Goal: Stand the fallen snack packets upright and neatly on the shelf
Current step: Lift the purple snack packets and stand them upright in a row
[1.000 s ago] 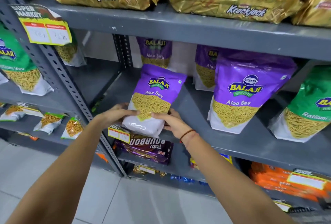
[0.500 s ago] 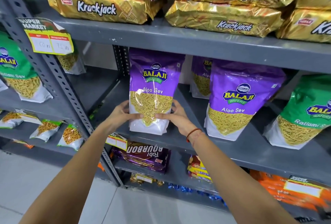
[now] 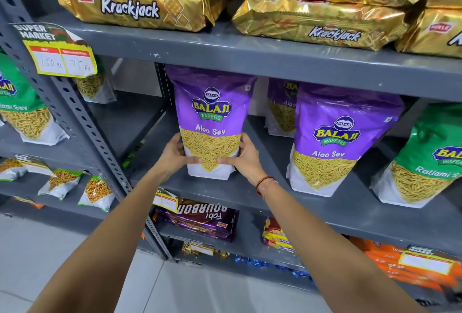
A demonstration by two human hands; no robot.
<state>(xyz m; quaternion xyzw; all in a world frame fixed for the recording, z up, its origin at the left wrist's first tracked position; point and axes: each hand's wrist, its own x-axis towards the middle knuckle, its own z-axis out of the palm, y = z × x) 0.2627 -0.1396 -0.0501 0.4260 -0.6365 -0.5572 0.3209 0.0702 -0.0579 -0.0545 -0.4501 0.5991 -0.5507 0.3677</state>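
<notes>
A purple Aloo Sev packet (image 3: 211, 112) stands upright near the front of the grey middle shelf (image 3: 215, 192). My left hand (image 3: 173, 155) grips its lower left side and my right hand (image 3: 246, 156) grips its lower right side, thumbs on the front. A second purple Aloo Sev packet (image 3: 340, 137) stands upright to the right, untouched. A third purple packet (image 3: 281, 107) stands behind, between the two, partly hidden. A green Ratlami Sev packet (image 3: 430, 157) leans at the far right.
Gold Krackjack packs (image 3: 140, 7) lie stacked on the shelf above. A slotted grey upright post (image 3: 82, 122) with a yellow price tag (image 3: 60, 58) stands left of my hands. Green packets fill the left bay. A Bourbon pack (image 3: 202, 220) lies on the shelf below.
The held purple packet went from leaning back, tilted, to standing upright on the shelf. Both hands stayed on its lower sides and moved slightly inward onto the shelf.
</notes>
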